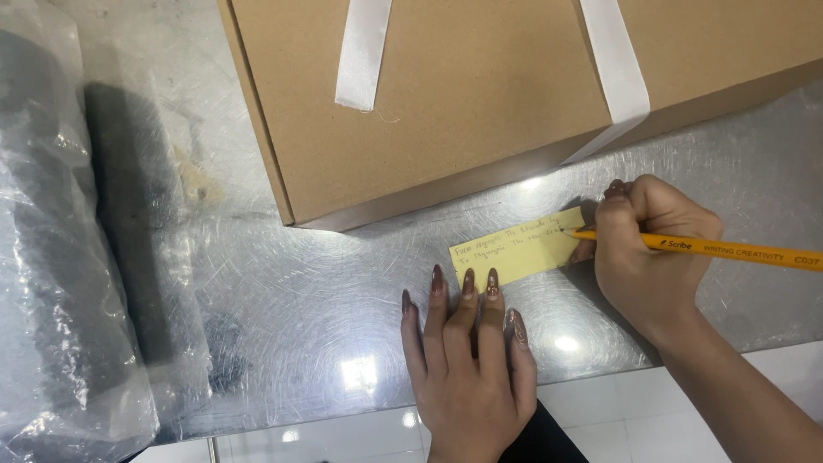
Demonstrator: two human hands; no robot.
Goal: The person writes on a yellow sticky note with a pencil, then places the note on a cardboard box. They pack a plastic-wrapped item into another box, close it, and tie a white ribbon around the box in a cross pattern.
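Observation:
A small yellow paper slip (514, 251) with two lines of handwriting lies on a scratched steel table (300, 291). My left hand (467, 360) rests flat on the table, fingers together, its fingertips pressing the slip's near edge. My right hand (647, 253) grips an orange pen (729, 250), whose tip touches the slip's right end. The pen's shaft points out to the right.
A brown cardboard box (446, 94) with two white ribbon strips (617, 69) lies just behind the slip. A roll of clear plastic wrap (60, 257) over something dark fills the left side. The table's front edge runs below my hands, with white floor tiles beyond.

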